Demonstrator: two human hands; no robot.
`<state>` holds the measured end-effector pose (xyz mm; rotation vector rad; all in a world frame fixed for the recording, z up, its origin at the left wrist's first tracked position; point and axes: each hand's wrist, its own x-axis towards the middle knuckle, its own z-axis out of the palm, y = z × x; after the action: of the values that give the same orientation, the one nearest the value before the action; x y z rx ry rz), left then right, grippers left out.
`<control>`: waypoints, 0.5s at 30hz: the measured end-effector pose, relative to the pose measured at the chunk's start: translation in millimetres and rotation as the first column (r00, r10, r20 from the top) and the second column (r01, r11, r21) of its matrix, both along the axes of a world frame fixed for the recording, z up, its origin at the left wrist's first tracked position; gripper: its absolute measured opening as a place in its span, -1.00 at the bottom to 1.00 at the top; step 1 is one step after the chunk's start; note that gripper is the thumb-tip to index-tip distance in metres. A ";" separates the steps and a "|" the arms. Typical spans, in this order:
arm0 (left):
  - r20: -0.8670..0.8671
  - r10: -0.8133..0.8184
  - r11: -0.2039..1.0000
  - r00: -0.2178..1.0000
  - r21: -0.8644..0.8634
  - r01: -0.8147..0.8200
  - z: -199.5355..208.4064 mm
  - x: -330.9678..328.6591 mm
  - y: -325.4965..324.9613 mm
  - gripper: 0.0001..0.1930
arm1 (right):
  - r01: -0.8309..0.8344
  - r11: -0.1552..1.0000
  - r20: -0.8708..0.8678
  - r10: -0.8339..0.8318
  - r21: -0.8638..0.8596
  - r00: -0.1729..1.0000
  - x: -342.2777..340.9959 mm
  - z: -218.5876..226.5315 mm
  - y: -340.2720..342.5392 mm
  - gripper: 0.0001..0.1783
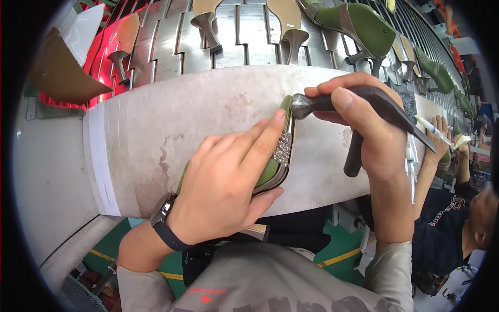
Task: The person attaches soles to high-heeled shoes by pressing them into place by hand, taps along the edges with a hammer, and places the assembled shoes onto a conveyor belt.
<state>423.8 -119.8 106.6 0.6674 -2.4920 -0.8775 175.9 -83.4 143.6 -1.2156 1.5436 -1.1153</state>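
"Where was the green shoe [280,158]?"

"Over the middle of the pale bench [192,114], its narrow end toward twelve o'clock. I judged it light, with a stiff edge and a softer upper."

"And the glittering band [283,147]?"

"Probably rough and the likeliest part to get damaged. The plain green upper looked the better hold, though smooth enough to slip."

"How did the left hand [223,169] sit?"

"It came in from eight o'clock, clasping the shoe: fingers laid close together along it, thumb apart at the near end."

"The right hand [374,117]?"

"At two o'clock, closed around the hammer [397,109], thumb pressing near the head. That seemed the heavy, rigid thing, steadiest gripped there. Its round face was at the shoe's narrow end; whether they touched, I couldn't quite tell."

"Farther out?"

"Toward twelve, a slatted metal conveyor [252,31] carried more shoes [364,26]; toward four sat a co-worker [442,223]."
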 end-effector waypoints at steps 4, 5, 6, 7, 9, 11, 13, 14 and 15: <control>0.025 0.013 1.000 1.000 -0.002 -0.013 -0.1 3.8 1.3 0.12 | -0.023 0.994 0.032 0.027 -0.104 0.999 1.9 -2.8 8.4 -0.72; 0.027 0.025 1.000 0.999 -0.001 -0.025 -0.6 5.5 2.1 0.12 | -0.079 0.990 0.034 0.084 -0.119 0.996 5.3 -1.5 15.0 -0.72; 0.024 0.038 0.999 0.999 0.006 -0.038 -1.8 7.4 2.3 0.12 | -0.135 0.982 0.037 0.141 -0.133 0.989 8.8 0.4 22.0 -0.70; 0.017 0.033 0.999 0.999 -0.001 -0.033 -2.4 7.1 1.8 0.12 | -0.166 0.986 0.004 0.166 -0.028 0.986 11.5 14.9 30.6 -0.70; 0.003 0.035 0.999 0.999 0.003 -0.035 -4.6 7.8 2.7 0.12 | -0.229 0.973 -0.080 0.225 -0.042 0.971 17.1 20.2 39.1 -0.68; 0.003 0.039 0.999 0.999 -0.006 -0.039 -5.0 9.1 2.3 0.11 | -0.329 0.929 -0.212 0.291 -0.172 0.933 16.4 12.1 40.6 -0.69; 0.001 0.045 0.999 0.999 0.005 -0.045 -5.0 9.6 2.2 0.10 | -0.424 0.865 -0.342 0.325 -0.269 0.882 22.5 11.4 42.0 -0.69; 0.002 0.046 0.999 0.999 0.011 -0.046 -5.5 10.0 2.4 0.10 | -0.423 0.864 -0.398 0.298 -0.274 0.867 28.5 13.4 45.9 -0.67; 0.002 0.050 0.999 0.999 0.014 -0.050 -6.4 10.1 2.9 0.10 | -0.428 0.860 -0.437 0.283 -0.279 0.854 33.7 14.3 49.4 -0.67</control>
<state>434.0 -116.9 100.2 0.7320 -2.4615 -0.8779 209.6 -34.0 158.0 -1.9927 1.3202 -0.9721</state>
